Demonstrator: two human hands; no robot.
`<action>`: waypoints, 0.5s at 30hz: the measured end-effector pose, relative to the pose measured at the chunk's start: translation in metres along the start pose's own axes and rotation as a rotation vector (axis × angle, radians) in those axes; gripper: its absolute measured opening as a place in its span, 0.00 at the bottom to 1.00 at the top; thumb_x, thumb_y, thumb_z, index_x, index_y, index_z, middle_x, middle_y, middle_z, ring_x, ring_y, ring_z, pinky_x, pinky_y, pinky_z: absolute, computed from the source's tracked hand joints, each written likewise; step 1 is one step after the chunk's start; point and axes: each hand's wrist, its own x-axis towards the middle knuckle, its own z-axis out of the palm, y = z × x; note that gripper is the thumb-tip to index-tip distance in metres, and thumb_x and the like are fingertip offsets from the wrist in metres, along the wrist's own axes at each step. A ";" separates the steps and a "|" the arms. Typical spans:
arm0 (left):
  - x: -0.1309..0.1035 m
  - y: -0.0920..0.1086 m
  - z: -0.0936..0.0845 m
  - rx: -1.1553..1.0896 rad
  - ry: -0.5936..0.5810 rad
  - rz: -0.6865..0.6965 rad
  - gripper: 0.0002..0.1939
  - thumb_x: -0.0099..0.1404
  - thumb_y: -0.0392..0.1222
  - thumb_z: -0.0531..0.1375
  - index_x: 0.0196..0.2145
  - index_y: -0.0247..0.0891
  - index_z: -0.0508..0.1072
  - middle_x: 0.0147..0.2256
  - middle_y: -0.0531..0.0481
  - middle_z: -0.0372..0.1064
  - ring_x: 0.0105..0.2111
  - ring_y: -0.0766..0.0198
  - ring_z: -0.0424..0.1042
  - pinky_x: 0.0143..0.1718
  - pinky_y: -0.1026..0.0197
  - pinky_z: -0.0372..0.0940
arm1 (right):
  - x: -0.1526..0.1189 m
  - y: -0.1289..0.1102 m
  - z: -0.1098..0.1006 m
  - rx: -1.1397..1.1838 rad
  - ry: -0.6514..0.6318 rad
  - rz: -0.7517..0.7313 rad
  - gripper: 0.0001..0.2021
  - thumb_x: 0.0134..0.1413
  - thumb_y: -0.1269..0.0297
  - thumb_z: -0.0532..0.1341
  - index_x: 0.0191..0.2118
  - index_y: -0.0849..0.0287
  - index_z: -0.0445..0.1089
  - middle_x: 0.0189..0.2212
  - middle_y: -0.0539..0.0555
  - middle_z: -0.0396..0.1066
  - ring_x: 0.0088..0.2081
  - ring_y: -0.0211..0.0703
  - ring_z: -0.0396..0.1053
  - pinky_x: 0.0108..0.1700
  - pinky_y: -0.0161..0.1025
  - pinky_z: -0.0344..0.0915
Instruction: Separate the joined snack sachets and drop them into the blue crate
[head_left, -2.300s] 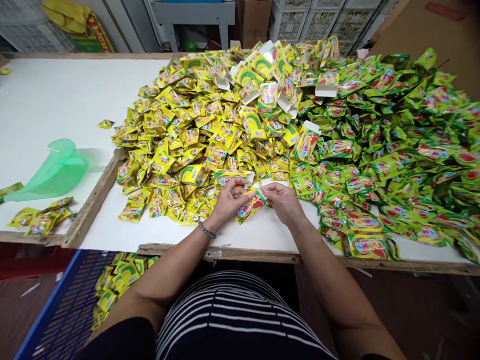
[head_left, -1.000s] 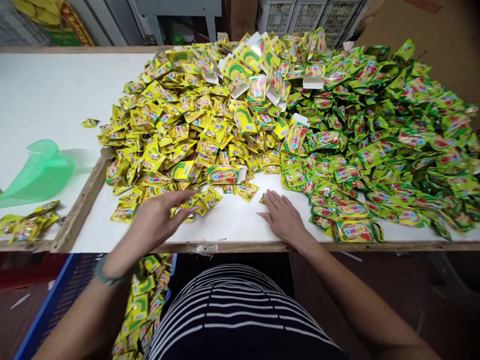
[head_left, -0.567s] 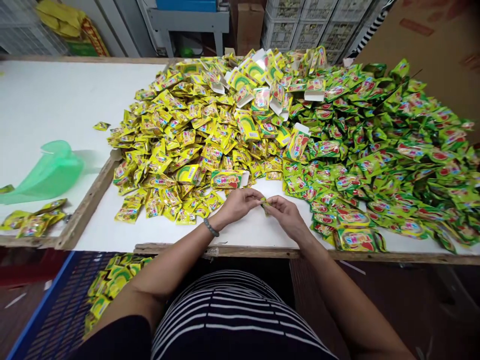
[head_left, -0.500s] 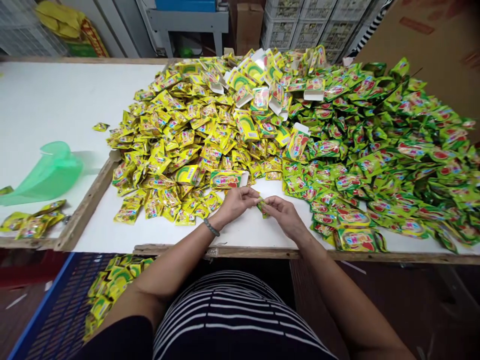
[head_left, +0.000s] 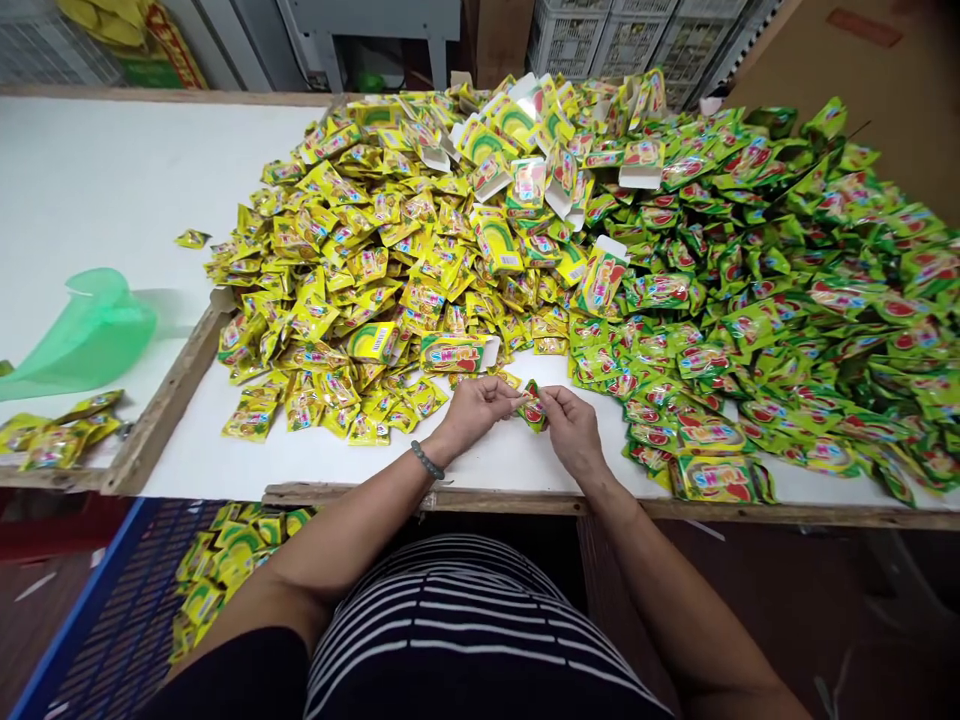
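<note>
A small green candy packet with a red print (head_left: 532, 410) is stretched between my two hands, just above the white tabletop (head_left: 495, 462). My left hand (head_left: 476, 412), with a beaded bracelet at the wrist, pinches its left edge. On the other side, my right hand (head_left: 574, 430) grips the right edge between thumb and fingers. Beyond the left hand lies a yellow-green box (head_left: 454, 353) with an open flap. Yellow packets (head_left: 315, 400) are heaped to the left, and green packets (head_left: 690, 360) to the right.
Several open small boxes (head_left: 495, 240) rest on the heap. A translucent green scoop-shaped thing (head_left: 97, 335) lies left of a wooden divider (head_left: 176, 395). Below the table's edge, a blue crate (head_left: 112, 600) holds filled boxes (head_left: 225, 565). Cardboard (head_left: 847, 80) stands at the back right.
The green packet now shows more of its printed face between my hands. My right hand has shifted slightly right, away from the left. The whole view has tilted a little.
</note>
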 end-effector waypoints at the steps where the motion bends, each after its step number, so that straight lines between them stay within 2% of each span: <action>1: 0.001 0.000 0.001 -0.049 -0.009 -0.018 0.19 0.43 0.50 0.72 0.24 0.33 0.73 0.19 0.54 0.67 0.20 0.72 0.62 0.25 0.65 0.57 | 0.000 0.001 0.000 0.047 0.001 0.024 0.21 0.46 0.42 0.63 0.28 0.57 0.70 0.19 0.48 0.66 0.20 0.36 0.59 0.23 0.35 0.59; 4: 0.004 0.001 0.004 -0.182 -0.037 -0.070 0.20 0.41 0.49 0.73 0.25 0.33 0.72 0.20 0.54 0.68 0.20 0.72 0.64 0.25 0.66 0.59 | 0.001 0.001 0.000 0.206 -0.028 0.098 0.22 0.43 0.40 0.65 0.27 0.57 0.68 0.19 0.48 0.66 0.19 0.34 0.57 0.20 0.33 0.55; 8: 0.003 0.001 0.003 -0.128 -0.011 -0.038 0.19 0.43 0.49 0.72 0.25 0.33 0.72 0.20 0.54 0.68 0.20 0.72 0.64 0.26 0.66 0.60 | 0.001 -0.003 0.001 0.346 -0.129 0.127 0.20 0.42 0.44 0.67 0.33 0.56 0.70 0.27 0.51 0.73 0.26 0.38 0.67 0.28 0.36 0.65; 11: 0.000 0.003 -0.004 0.159 0.027 0.015 0.15 0.53 0.50 0.67 0.28 0.34 0.73 0.22 0.52 0.69 0.22 0.69 0.65 0.27 0.64 0.61 | 0.004 0.000 -0.003 0.297 -0.098 0.043 0.17 0.42 0.50 0.70 0.34 0.57 0.72 0.29 0.50 0.74 0.30 0.38 0.70 0.34 0.37 0.67; 13: -0.002 0.004 -0.009 0.501 0.144 0.077 0.13 0.61 0.49 0.62 0.30 0.35 0.74 0.24 0.50 0.71 0.26 0.65 0.68 0.30 0.62 0.62 | 0.008 0.006 -0.008 0.202 0.004 -0.016 0.15 0.44 0.51 0.69 0.33 0.57 0.72 0.28 0.49 0.74 0.30 0.37 0.70 0.36 0.37 0.67; 15: -0.002 0.005 -0.012 0.881 0.257 0.124 0.11 0.64 0.46 0.59 0.33 0.36 0.75 0.30 0.46 0.73 0.32 0.60 0.71 0.35 0.60 0.63 | 0.014 0.010 -0.014 0.126 0.045 -0.009 0.15 0.45 0.50 0.68 0.33 0.57 0.73 0.28 0.49 0.74 0.30 0.38 0.70 0.36 0.38 0.68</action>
